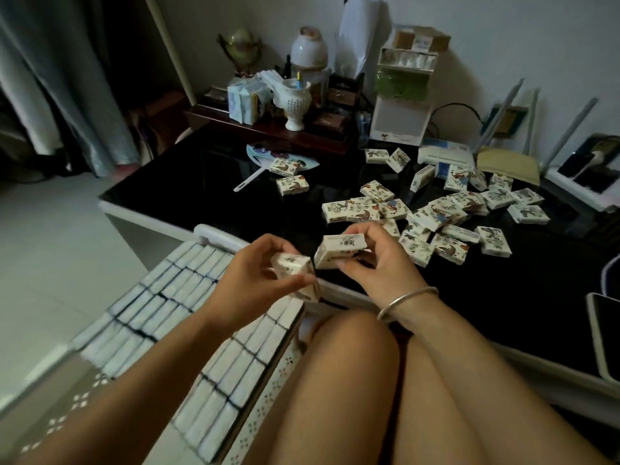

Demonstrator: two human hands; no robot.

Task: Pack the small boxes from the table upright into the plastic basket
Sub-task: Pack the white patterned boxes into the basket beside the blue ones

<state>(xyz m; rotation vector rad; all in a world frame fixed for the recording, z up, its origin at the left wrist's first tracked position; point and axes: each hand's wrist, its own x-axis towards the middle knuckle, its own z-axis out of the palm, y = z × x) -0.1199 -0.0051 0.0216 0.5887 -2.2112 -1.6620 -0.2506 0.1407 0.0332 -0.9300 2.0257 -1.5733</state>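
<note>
Small boxes lie scattered flat on the dark tabletop, beyond the plastic basket and to its right. Inside the basket, rows of boxes stand upright, edge to edge, filling most of what shows. The left hand hovers above the basket's far right corner, its fingers curled round one box. The right hand, just right of the basket, pinches a second box between thumb and fingers. The step in hand looks like bringing picked boxes across to the basket. Next, each box likely needs turning on end and sliding into a gap beside the standing rows; any free gap is hidden under the left hand.
</note>
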